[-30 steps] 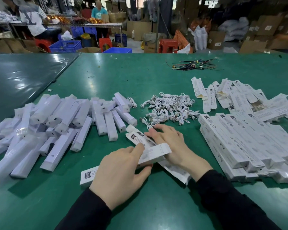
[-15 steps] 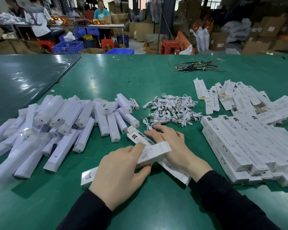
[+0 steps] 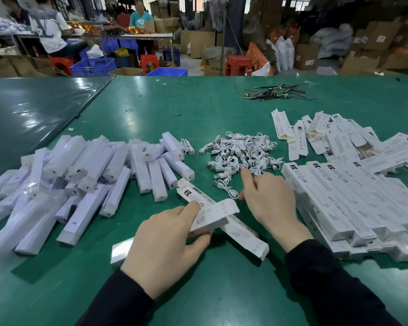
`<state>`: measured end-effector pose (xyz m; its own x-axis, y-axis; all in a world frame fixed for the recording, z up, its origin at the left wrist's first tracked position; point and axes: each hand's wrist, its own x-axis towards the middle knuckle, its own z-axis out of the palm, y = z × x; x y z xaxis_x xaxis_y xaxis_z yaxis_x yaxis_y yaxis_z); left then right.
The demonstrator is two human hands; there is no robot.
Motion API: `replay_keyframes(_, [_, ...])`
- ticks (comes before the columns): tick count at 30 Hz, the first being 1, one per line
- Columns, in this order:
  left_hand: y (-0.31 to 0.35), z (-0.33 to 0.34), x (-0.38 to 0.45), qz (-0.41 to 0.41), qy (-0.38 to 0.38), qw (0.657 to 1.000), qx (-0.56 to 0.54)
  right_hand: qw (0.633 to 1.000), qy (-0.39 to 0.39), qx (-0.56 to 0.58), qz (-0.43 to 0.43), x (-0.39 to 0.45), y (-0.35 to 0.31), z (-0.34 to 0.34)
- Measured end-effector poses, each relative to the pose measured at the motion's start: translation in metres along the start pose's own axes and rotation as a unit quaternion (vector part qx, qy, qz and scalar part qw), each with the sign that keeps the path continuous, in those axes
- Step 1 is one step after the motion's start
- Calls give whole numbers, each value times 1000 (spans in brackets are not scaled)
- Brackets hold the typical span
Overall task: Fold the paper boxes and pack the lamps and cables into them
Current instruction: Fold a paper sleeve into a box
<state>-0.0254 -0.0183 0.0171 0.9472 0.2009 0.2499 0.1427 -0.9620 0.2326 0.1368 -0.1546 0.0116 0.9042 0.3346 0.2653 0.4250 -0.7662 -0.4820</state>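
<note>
Now left hand [image 3: 165, 241] grips paper box [image 3: 212, 214]; right hand [image 3: 269, 196] fingers reach cables [image 3: 240, 154].

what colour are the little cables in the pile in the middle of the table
White. The cable pile shows clearly in the head view, against the green table.

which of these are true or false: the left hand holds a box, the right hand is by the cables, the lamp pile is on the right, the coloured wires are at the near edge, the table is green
1. The left hand holds a paper box. True.
2. The right hand reaches at the pile of white cables. True; its fingers touch the pile's near edge.
3. The pile of wrapped lamps lies on the person's right. False: it lies on the left; the stacked boxes are on the right.
4. The bundle of coloured wires lies at the near edge of the table. False: it lies at the far side.
5. The table is green. True.
</note>
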Motion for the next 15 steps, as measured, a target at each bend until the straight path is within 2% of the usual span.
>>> replay_keyframes(2, [0,0,0,0,2,1000,-4,999,28,-24,-16,2,7,-3])
replay_keyframes(3, [0,0,0,1,4,1000,-10,1000,18,-13,-21,3,8,-3])
replay_keyframes(6, [1,-2,1,1,5,1000,-14,995,-89,-38,-14,2,6,1])
replay_keyframes(8, [0,-5,1,3,15,1000,-19,995,-95,-22,-34,1,4,2])
replay_keyframes(11, [3,-10,0,36,39,998,-36,985,-59,151,-65,-5,-3,-7])
replay_keyframes(13, [4,-14,-1,56,80,994,-54,949,-72,299,-73,-14,-13,-14])
replay_keyframes(15, [4,-16,0,66,113,989,-72,923,-95,354,-121,-24,-23,-19])
